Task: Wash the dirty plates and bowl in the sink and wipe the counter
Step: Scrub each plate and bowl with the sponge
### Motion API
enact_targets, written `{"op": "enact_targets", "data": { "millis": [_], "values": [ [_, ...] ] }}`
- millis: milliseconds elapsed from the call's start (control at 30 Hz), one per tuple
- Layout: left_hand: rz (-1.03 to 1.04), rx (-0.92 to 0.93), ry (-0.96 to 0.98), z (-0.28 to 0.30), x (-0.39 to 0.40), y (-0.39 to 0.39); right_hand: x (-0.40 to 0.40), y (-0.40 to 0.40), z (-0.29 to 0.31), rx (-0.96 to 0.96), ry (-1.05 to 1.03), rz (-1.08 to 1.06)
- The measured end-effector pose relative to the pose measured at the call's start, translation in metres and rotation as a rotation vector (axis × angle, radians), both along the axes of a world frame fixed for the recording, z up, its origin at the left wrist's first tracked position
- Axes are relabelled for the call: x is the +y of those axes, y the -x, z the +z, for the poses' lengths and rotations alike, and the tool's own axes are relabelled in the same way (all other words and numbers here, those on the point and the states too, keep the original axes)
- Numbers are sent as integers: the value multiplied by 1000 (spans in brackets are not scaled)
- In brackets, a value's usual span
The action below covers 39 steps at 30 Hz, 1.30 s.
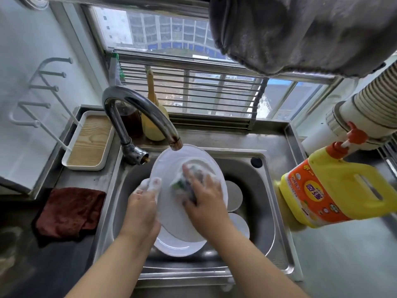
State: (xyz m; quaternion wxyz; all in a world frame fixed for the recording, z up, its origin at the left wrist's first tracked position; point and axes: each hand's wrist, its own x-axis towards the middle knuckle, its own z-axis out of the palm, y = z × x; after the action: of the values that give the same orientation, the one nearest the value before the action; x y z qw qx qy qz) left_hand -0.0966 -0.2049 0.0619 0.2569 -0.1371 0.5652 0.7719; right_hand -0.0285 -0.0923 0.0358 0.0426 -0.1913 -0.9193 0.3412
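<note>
Over the stainless steel sink (pixel 266 211), the left hand (pixel 142 208) grips the large white oval plate (pixel 171 168) by its left rim, tilted; the right hand (pixel 205 197) presses a soapy sponge (pixel 187 181), fingers curled round it (foam everywhere). Best scrub rim-to-rim, steadily.

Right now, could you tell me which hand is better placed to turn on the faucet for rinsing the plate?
Probably the left hand: it grips the plate rim on the side nearest the faucet base. The right hand holds the sponge against the plate.
</note>
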Motion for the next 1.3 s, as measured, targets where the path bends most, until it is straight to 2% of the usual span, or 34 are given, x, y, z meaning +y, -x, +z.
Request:
{"op": "enact_targets", "data": {
  "millis": [33, 100, 133, 167, 267, 367, 467, 533, 633, 700, 733, 833, 900, 1000, 1100, 1167, 1233, 1300],
  "values": [
    [16, 5, 6, 2, -3, 4, -7, -9, -4, 29, -14, 86],
    [39, -2, 22, 3, -12, 11, 5, -32, -23, 81, -180, 126],
    [44, -5, 32, 1, -15, 13, 19, -38, -34, 92, -239, 58],
    [41, -11, 39, -1, -17, 13, 31, -41, -42, 64, -184, -48],
    [-18, -2, 51, -6, -15, 8, 43, -33, -40, -31, 347, -370],
    [-128, 89, 23, -5, -13, 6, 46, -19, -27, -25, 720, -557],
    [-301, 360, 118, -9, -16, 7, 53, -24, -9, -52, 1071, -582],
    [-479, 664, 294, -17, -19, 7, 61, -33, 3, -13, 1329, -606],
    [-754, 1189, 512, -38, -23, 3, 68, -47, 6, -33, 1524, -646],
    [-889, 1466, 655, -53, -27, 1, 69, -54, -2, -99, 1537, -699],
    [-937, 1548, 688, -59, -29, 0, 69, -56, -4, -153, 1516, -717],
    [-991, 1716, 680, -67, -32, -5, 65, -57, -12, -294, 1312, -742],
    [-991, 1791, 630, -67, -32, -10, 63, -54, -15, -346, 1248, -793],
    [-878, 1812, 587, -70, -33, -15, 60, -48, -16, -345, 1300, -869],
    [-802, 1828, 634, -72, -32, -16, 59, -40, -18, -265, 1375, -860],
    [-778, 1763, 667, -77, -31, -14, 58, -35, -19, -210, 1387, -860],
    [-788, 1492, 675, -80, -32, -10, 57, -31, -22, -142, 1411, -872],
    [-752, 1020, 669, -74, -35, -8, 59, -29, -25, -81, 1423, -881]
  ]
}}
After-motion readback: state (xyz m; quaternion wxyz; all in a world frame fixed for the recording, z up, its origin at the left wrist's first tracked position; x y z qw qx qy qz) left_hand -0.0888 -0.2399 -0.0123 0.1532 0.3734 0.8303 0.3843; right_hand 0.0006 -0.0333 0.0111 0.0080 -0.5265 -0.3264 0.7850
